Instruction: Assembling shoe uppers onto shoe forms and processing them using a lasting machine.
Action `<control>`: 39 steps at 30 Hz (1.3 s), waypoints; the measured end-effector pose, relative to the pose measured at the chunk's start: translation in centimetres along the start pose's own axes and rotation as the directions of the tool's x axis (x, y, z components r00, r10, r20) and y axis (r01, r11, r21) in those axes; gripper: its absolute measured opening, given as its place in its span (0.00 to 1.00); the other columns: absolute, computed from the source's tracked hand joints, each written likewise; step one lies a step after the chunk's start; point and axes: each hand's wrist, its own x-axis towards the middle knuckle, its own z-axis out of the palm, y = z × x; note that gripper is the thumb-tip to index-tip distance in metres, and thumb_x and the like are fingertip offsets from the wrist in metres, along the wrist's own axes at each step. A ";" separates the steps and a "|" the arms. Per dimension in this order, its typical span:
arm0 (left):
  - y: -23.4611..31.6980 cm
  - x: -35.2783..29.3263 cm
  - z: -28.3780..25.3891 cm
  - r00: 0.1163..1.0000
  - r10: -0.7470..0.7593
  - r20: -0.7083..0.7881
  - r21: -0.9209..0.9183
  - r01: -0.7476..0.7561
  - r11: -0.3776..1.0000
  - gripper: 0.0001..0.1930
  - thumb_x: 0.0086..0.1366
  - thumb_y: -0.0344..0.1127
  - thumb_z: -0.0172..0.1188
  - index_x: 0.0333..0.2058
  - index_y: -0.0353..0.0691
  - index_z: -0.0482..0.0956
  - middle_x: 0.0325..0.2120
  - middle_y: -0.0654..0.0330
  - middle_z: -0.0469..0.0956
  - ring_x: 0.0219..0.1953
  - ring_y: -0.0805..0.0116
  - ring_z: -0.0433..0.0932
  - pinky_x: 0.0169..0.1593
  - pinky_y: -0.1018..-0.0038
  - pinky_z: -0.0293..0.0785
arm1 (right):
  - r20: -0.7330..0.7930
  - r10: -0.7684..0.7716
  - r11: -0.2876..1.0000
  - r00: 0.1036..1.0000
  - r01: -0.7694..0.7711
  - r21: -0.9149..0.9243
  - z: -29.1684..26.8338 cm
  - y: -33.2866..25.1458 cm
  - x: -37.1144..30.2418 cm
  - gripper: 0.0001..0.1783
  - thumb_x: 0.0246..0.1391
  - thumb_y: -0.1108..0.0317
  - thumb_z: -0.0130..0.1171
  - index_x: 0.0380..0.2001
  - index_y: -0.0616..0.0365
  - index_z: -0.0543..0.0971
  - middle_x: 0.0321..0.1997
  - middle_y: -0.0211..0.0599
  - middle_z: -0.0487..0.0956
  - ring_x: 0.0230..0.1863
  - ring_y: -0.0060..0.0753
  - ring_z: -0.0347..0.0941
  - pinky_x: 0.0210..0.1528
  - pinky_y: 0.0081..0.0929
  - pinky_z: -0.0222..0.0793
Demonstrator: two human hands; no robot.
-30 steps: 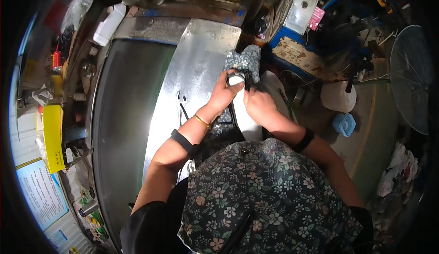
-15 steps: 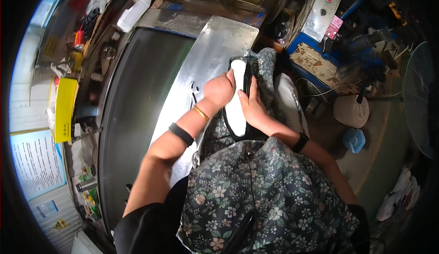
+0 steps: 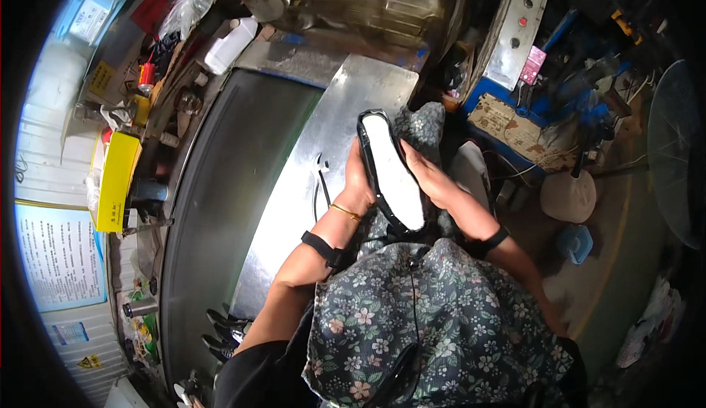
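Over my floral-covered lap I hold a black shoe upper point(image 3: 373, 159) with its bottom turned up, toe end not certain. A long white insole point(image 3: 396, 176) fills the bottom, framed by the black edge. My left hand point(image 3: 357, 176) is wrapped along its left side, the fingers partly hidden beneath. On its right side lies my right hand point(image 3: 426, 176), its fingers pressed against the black edge. Left of my left hand, a metal hand tool with dark handles point(image 3: 321, 173) rests on the shiny metal sheet point(image 3: 294, 187).
A dark conveyor belt point(image 3: 220, 165) runs along my left, with black shoes point(image 3: 219, 334) on it near my left elbow. Beyond it are a yellow box point(image 3: 119, 180) and a white bottle point(image 3: 229, 46). A control panel with buttons point(image 3: 518, 26) stands far right, a blue tub point(image 3: 575, 243) lower down.
My left hand has gone from a closed grip over the shoe upper's far left edge to its side. The upper has tilted and shows more insole. Black shoes have appeared on the belt.
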 end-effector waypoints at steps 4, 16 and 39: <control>-1.9 -2.4 4.4 0.981 0.189 0.033 0.286 -0.191 0.939 0.27 0.71 0.53 0.45 0.57 0.37 0.70 0.51 0.56 0.76 0.50 0.62 0.75 0.59 0.64 0.67 | -0.010 -0.240 0.764 0.971 0.182 -0.619 -1.4 -3.0 -5.1 0.57 0.40 0.59 0.74 0.69 0.60 0.53 0.70 0.48 0.57 0.70 0.43 0.55 0.68 0.35 0.54; -2.9 -3.3 -1.0 0.585 0.083 0.807 0.572 -0.740 -0.353 0.10 0.58 0.31 0.61 0.38 0.35 0.81 0.40 0.51 0.80 0.41 0.52 0.78 0.47 0.65 0.75 | -0.316 -0.879 0.225 0.358 -0.272 -0.936 -20.7 -25.6 -18.6 0.38 0.39 0.76 0.63 0.60 0.51 0.71 0.62 0.41 0.72 0.60 0.43 0.70 0.61 0.30 0.63; -6.3 -2.2 0.5 0.547 0.167 0.820 0.540 -0.645 -0.540 0.07 0.52 0.28 0.61 0.31 0.41 0.83 0.33 0.59 0.81 0.36 0.57 0.79 0.42 0.65 0.74 | -0.624 -0.637 0.030 0.453 -0.794 -0.607 -34.0 -35.4 -12.8 0.42 0.41 0.52 0.65 0.64 0.28 0.66 0.66 0.39 0.68 0.55 0.56 0.73 0.52 0.42 0.73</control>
